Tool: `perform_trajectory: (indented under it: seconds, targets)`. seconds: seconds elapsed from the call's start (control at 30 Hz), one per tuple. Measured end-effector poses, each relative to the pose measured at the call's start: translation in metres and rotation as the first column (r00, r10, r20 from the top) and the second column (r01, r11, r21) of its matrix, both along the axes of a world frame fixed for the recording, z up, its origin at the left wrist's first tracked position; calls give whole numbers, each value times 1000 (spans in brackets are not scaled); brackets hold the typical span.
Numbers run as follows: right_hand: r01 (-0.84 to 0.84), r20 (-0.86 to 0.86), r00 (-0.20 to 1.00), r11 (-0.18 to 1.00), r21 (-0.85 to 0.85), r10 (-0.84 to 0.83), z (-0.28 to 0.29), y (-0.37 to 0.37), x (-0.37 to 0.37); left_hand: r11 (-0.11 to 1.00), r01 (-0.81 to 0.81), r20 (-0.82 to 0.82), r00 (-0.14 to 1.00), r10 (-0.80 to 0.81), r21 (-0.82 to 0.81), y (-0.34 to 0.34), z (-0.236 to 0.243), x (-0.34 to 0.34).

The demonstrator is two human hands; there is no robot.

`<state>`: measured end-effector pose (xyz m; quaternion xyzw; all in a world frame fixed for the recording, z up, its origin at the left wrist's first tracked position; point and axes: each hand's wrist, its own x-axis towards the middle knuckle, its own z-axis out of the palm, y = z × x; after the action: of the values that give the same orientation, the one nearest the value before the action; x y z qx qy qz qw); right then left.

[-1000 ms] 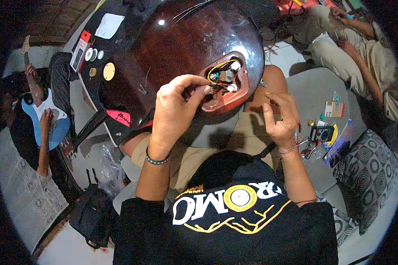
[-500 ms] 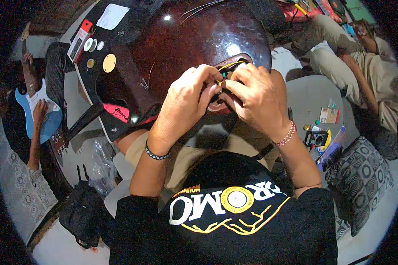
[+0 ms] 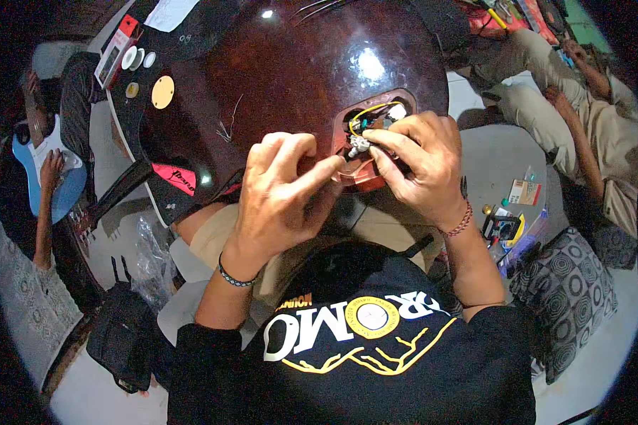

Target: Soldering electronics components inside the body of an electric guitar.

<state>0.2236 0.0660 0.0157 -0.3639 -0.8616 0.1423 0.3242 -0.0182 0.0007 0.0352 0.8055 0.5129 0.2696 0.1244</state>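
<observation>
A glossy dark red-brown guitar body [image 3: 290,78] lies in front of me with its control cavity [image 3: 342,117] uncovered. Inside the cavity are a yellow wire [image 3: 367,110], a small green component and a white part. My right hand [image 3: 422,159] pinches a silvery metal potentiometer [image 3: 359,145] at the cavity, thumb and fingertips on its side. Just left of it, the thumb and forefinger of my left hand [image 3: 280,188] come together at the cavity's near edge. Anything between those fingertips is too small to make out.
Loose thin wires [image 3: 227,126] and a round cream cover plate [image 3: 162,92] lie to the left, near white spools [image 3: 130,58]. At right are a multimeter [image 3: 502,228] and a patterned cushion [image 3: 567,283]. People sit on both sides; the left one holds a blue guitar [image 3: 60,184].
My left hand has drawn back left and down from the cavity. The potentiometer, hidden before, now shows at my right fingertips. My right hand has shifted slightly right, and the view has moved a little.
</observation>
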Motion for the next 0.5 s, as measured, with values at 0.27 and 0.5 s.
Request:
perform_trajectory:
  seconds: [0.27,0.5]
  targets:
    - [19,-43,999,1000,-7,-19,-6,0,-4,967,208,-90,971,-222,-144,19,-5,-6]
    - [38,-35,999,999,-8,-38,-12,-1,-6,954,262,-193,938,-288,-149,25,-7,-13]
